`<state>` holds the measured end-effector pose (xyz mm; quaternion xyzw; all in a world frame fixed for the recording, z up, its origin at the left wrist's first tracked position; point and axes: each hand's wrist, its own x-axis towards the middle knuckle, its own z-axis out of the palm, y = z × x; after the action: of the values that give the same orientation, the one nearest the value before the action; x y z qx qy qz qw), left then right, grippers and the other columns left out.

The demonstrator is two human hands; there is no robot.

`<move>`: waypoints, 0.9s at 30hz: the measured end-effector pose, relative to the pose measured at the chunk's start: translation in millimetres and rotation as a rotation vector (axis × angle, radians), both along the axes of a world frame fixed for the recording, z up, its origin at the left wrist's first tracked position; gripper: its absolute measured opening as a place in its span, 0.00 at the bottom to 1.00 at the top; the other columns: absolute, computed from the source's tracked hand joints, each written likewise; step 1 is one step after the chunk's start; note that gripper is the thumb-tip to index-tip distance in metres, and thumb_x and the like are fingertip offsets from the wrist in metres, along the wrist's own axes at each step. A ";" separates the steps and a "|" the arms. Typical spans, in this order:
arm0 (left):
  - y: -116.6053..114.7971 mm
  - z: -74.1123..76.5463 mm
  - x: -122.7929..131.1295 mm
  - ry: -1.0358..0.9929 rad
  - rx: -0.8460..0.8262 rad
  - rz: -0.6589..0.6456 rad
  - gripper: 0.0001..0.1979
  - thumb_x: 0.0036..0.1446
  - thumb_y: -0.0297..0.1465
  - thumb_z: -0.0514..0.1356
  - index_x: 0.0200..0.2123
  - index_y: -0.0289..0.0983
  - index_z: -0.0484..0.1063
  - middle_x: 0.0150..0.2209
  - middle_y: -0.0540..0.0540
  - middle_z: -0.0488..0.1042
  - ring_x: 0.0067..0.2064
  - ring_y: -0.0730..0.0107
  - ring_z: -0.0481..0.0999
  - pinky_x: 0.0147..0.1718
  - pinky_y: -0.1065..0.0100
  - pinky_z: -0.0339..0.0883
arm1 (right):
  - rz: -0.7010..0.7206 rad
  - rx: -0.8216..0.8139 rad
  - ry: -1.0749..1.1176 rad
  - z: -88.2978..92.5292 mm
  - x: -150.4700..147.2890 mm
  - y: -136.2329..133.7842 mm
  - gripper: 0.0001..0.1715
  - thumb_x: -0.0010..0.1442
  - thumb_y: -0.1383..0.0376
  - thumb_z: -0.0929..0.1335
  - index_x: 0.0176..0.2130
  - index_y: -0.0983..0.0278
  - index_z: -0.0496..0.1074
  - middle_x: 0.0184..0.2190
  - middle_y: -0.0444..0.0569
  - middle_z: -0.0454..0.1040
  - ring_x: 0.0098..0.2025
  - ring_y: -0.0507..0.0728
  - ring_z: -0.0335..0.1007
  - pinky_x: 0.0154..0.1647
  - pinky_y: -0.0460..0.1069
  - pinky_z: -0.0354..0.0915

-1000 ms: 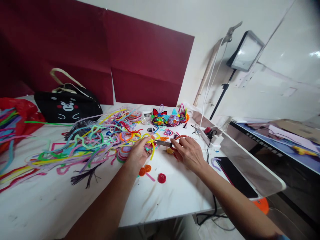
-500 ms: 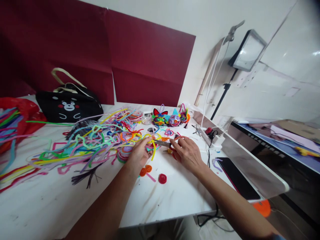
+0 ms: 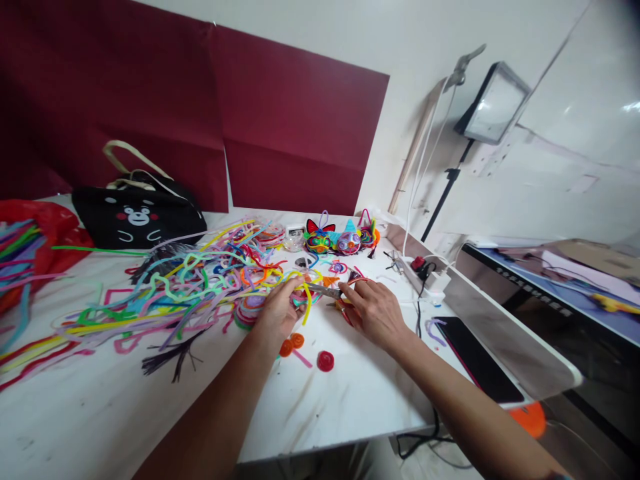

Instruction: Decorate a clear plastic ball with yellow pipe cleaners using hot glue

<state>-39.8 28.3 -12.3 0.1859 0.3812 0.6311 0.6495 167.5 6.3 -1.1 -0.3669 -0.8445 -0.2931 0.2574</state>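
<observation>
My left hand [image 3: 277, 311] pinches a yellow pipe cleaner [image 3: 305, 298] that curls down from its fingers, at the edge of a big tangle of coloured pipe cleaners [image 3: 165, 287]. My right hand [image 3: 373, 310] is closed round the handles of scissors [image 3: 324, 291], whose metal blades point left at the yellow pipe cleaner. Both hands hover just over the white table [image 3: 125, 407]. Small coiled discs, orange [image 3: 291, 344] and red [image 3: 325, 361], lie below the hands.
Finished pipe-cleaner figures [image 3: 340, 238] stand at the back of the table. A black bear-face bag [image 3: 136, 212] and a red bag of pipe cleaners [image 3: 30, 247] sit left. A dark phone [image 3: 475, 360], a power strip [image 3: 425, 273] and a lamp on a stand [image 3: 493, 103] are right.
Both hands stay together over the same spot with only slight shifts. The view has tilted a little.
</observation>
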 end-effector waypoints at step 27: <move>-5.4 8.7 1.4 0.003 -0.051 0.007 0.15 0.41 0.28 0.71 0.31 0.37 0.68 0.21 0.56 0.67 0.19 0.78 0.66 0.18 0.74 0.55 | -0.035 0.019 -0.200 28.9 9.3 3.5 0.17 0.67 0.63 0.67 0.53 0.68 0.73 0.39 0.54 0.76 0.39 0.60 0.66 0.38 0.54 0.53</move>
<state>-38.4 22.9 -3.6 0.1690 0.3987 0.6233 0.6512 176.8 9.7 27.7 -0.3480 -0.8566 -0.3410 0.1701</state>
